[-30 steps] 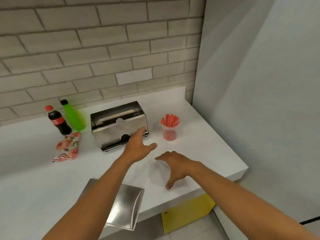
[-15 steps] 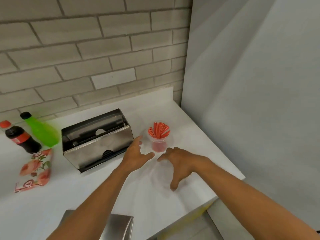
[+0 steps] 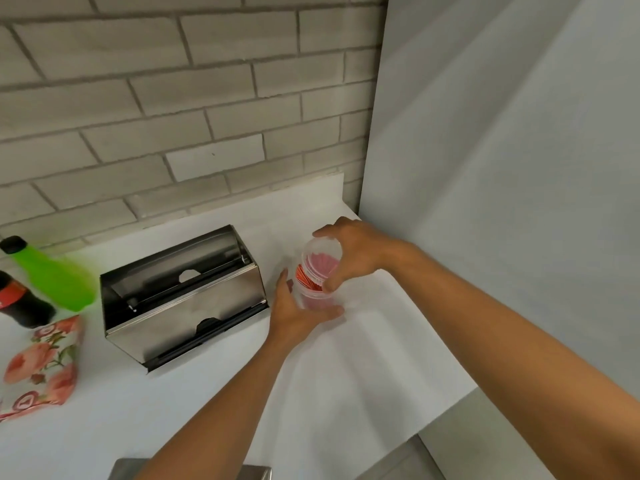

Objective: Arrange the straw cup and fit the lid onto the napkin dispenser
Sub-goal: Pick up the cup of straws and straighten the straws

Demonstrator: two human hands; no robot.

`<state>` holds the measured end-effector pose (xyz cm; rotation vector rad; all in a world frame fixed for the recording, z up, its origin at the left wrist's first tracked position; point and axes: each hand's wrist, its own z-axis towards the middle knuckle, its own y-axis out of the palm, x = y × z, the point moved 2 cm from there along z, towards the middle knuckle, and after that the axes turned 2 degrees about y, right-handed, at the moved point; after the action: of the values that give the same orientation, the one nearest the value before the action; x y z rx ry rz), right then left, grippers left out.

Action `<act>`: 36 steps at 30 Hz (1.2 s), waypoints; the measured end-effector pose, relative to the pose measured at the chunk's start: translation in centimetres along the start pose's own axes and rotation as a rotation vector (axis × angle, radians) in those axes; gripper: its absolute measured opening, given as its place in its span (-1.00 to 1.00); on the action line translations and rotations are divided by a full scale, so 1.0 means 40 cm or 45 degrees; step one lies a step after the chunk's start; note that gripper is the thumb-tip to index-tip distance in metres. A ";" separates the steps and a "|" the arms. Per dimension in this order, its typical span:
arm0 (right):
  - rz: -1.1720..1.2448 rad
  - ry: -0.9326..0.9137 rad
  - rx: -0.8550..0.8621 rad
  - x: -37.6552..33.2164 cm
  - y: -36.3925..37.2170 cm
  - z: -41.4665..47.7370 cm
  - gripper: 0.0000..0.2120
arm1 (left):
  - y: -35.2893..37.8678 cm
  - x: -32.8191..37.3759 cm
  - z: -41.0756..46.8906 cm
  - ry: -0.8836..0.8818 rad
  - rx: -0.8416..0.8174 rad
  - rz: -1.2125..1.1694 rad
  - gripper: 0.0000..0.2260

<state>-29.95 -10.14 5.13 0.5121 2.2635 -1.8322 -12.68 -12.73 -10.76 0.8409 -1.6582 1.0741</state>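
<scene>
The straw cup (image 3: 312, 278), clear plastic with red straws, stands on the white counter (image 3: 363, 358) just right of the napkin dispenser (image 3: 183, 303). My left hand (image 3: 298, 315) wraps the cup's lower part. My right hand (image 3: 353, 251) grips a clear plastic cover (image 3: 320, 253) held tilted over the straws' tips. The steel dispenser is open on top. Its steel lid (image 3: 256, 472) lies at the counter's near edge, mostly cut off by the frame and partly behind my left forearm.
A green bottle (image 3: 52, 275), a cola bottle (image 3: 17, 299) and a floral packet (image 3: 41, 365) sit left of the dispenser. A brick wall runs behind. A white panel (image 3: 502, 202) stands close on the right. The counter ends at its front right corner (image 3: 464, 396).
Both hands left the counter and moved to the straw cup. The left hand now holds its base; the right hand brought a clear cover over the straws. The view shifted right.
</scene>
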 end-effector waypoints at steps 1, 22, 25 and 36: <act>-0.014 0.006 -0.023 -0.006 0.010 0.020 0.11 | 0.004 -0.002 0.004 0.014 0.010 -0.008 0.42; -0.331 -0.094 -0.381 -0.047 0.052 0.119 0.09 | 0.074 -0.021 0.040 0.051 0.211 0.032 -0.17; -0.340 -0.086 -0.362 -0.053 0.047 0.120 0.07 | 0.071 -0.017 0.042 0.048 0.209 0.051 -0.13; -0.530 0.081 -0.202 -0.060 0.054 0.114 0.23 | 0.075 -0.021 0.040 0.021 0.232 0.057 -0.20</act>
<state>-27.26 -14.53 2.99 0.0744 2.6903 -1.7986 -15.64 -13.04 -12.64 0.9126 -1.5883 1.2746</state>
